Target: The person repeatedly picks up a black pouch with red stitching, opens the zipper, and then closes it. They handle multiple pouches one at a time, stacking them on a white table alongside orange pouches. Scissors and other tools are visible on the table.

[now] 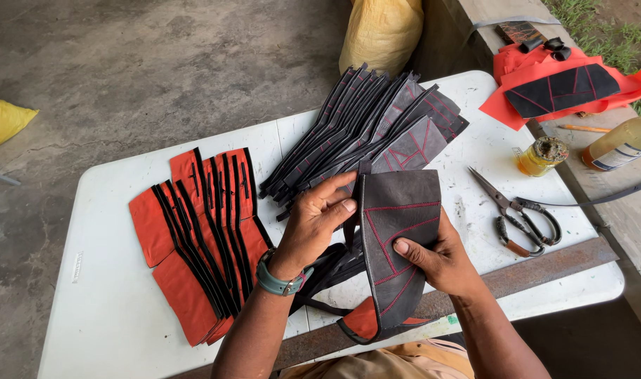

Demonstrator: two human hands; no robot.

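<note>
1. The left hand (313, 228) reached in from the near edge with the forearm angled up and to the right; a teal wristwatch (282, 281) sat on the wrist. Its fingers curled inward, with the thumb pressed against the left edge of a black leather piece (398, 238).
2. The right hand (440, 260) came in from the near right, palm behind the piece and thumb laid across its front face, so the hand was clamped on the leather.
3. The black leather piece, marked with red stitched lines and showing an orange lining at its near end, stood between the 2 hands, held above the near middle of the white table (110, 316).
4. A fan of similar black stitched pieces (377, 130) lay on the table just beyond the hands.
5. A stack of orange pieces with black strips (194, 238) lay to the left of the left hand.
6. Scissors (520, 217) rested to the right of the right hand, apart from it.
7. A small glass jar (542, 154) and a bottle (622, 144) stood at the far right.
8. A rusty metal bar (538, 270) lay along the near right table edge.
</note>
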